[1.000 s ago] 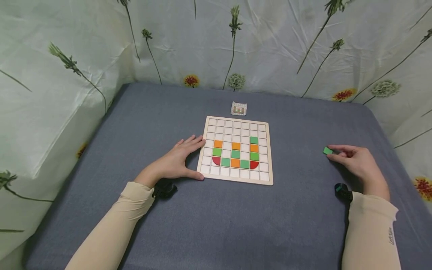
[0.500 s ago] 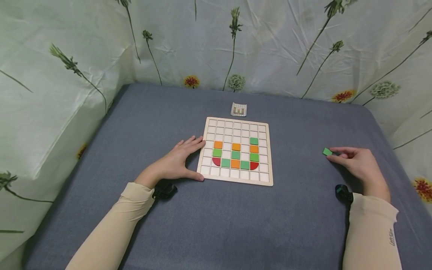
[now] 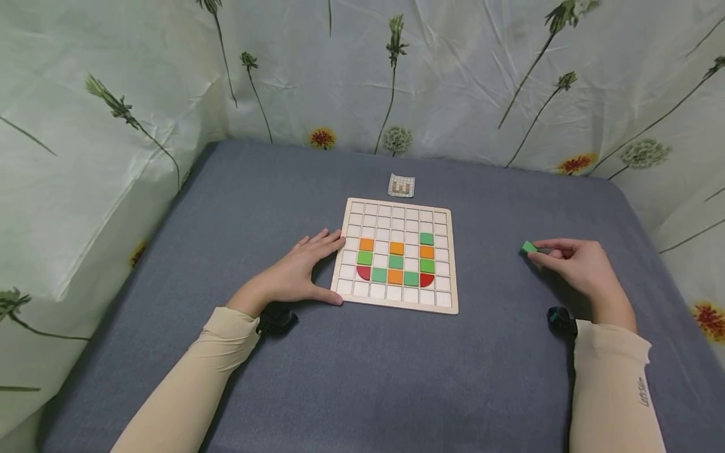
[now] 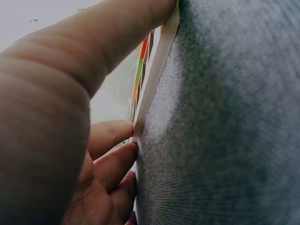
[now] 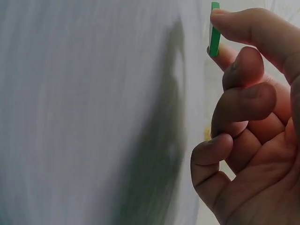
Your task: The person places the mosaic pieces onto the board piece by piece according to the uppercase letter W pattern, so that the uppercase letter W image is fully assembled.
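Observation:
A square wooden grid board (image 3: 376,220) lies mid-table, with orange, green and red tiles set in its lower half. My left hand (image 3: 297,270) rests spread along the board's left side, the thumb at its lower-left corner and the fingertips on its left edge. In the left wrist view the fingers (image 4: 115,166) touch the board's side edge (image 4: 152,86). To the right of the board my right hand (image 3: 586,267) pinches a small green square tile (image 3: 528,247) between thumb and index finger. The right wrist view has this thin green tile (image 5: 214,35) edge-on, the other fingers curled below.
A small card (image 3: 401,185) printed with a grid pattern lies just beyond the board. Grey-blue cloth covers the table (image 3: 396,377). A flower-patterned curtain (image 3: 453,75) hangs behind it and along both sides. Each wrist carries a black camera (image 3: 561,321).
My right hand, holding the green tile, has shifted left toward the board, mostly in the last half second. The left hand and the board keep their places.

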Tool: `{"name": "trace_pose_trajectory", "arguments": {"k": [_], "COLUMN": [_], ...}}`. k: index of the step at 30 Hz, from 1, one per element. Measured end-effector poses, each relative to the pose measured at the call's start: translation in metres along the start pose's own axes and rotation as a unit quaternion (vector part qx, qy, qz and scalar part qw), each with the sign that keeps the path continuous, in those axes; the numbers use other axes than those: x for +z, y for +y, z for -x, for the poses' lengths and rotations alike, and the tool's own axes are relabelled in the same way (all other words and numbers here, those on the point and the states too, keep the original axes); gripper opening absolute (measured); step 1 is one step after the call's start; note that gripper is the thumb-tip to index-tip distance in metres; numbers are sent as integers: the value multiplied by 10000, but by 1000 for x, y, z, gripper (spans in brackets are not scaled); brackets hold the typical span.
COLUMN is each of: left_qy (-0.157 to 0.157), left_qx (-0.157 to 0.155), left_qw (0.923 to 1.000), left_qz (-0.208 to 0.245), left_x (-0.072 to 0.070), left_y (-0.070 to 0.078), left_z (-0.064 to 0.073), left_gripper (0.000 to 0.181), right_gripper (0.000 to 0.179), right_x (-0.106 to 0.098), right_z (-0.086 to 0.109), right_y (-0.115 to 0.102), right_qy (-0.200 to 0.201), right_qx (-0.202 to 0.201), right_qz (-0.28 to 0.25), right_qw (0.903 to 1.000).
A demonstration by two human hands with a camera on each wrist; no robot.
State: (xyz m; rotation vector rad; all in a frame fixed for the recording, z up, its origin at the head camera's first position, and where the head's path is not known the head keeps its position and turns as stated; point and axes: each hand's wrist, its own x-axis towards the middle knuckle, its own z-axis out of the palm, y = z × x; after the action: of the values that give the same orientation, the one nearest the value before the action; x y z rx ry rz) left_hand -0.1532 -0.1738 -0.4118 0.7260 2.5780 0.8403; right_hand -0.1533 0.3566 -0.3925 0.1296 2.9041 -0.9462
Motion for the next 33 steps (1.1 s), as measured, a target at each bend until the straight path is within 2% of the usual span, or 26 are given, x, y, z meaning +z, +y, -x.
{"name": "trace_pose_trajectory", "arguments": {"k": [7,11,17,22,27,33], "left_qy": [11,-5,44,47,55,30], "left_qx": [27,30,89,41,80,54], "left_qw": [10000,10000,10000,10000,10000,10000], "left_qz": [8,1,-5,-13,-6,13], "left_x": [1,2,1,0,0,0], "left_y": [-1,-1,-1,-1,-1,-2], "left_z": [0,-1,0,1,1,0], "left_gripper": [120,120,120,120,120,120], "right_gripper": [40,38,35,33,31,30], "right_x": [19,33,66,95,115,134], "right_z": [-11,-19,-32,-40,-46,-52], "right_y": [-52,-83,-126,-160,-187,-207], "right_qy": [-24,-212,-700,-1220,-1468,-1602], "right_qx": [-544,-710,-902,-1179,-1418,-1677], "right_qz": [-170,-254,-225,-304,-450,-457], "right_qw": [9984,9969,9932,9850,9779,9717]}}
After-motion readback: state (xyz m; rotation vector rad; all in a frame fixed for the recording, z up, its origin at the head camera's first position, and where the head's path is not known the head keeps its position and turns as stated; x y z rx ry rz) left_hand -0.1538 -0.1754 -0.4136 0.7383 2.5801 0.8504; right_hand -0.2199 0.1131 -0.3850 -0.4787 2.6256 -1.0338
